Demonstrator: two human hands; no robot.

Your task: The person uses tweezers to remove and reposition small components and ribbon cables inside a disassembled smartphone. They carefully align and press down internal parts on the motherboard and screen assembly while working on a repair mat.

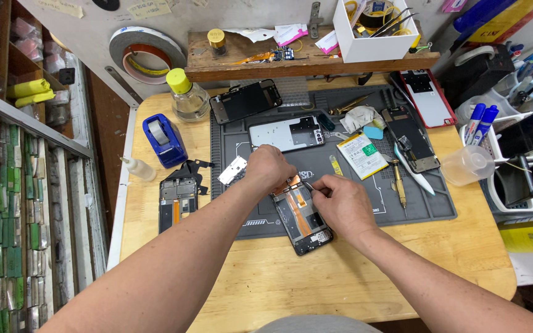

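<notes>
The opened black smartphone chassis with exposed orange flex strip point(300, 216) lies at the front edge of the grey rubber repair mat point(402, 209), tilted, its lower end overhanging onto the pale wooden tabletop point(316, 277). The left hand point(268, 168) rests on the upper end of the chassis, fingers curled down and pressing it. The right hand point(340, 200) pinches a thin metal tool point(309, 185) between thumb and forefinger, tip touching the upper part of the chassis; whether it is tweezers or a probe cannot be told from this view.

Progress, judged from the layout: disassembly is well advanced. The back cover is off, and the white flat battery with green and yellow label point(361, 155) lies apart on the mat. A silver rectangular inner plate point(286, 134) and a small perforated metal shield point(232, 170) also lie separately. Work on internal parts remains; nothing is reassembled.

Labels and packages:
- White open cardboard box point(371, 37) on the wooden shelf, upper right, holding tape rolls.
- Clear glass bottle with yellow cap point(187, 95), upper left of the mat.
- Blue tape dispenser point(163, 139), left of the mat.
- Yellow paper notes on the wall, top left; writing too small to read.
</notes>
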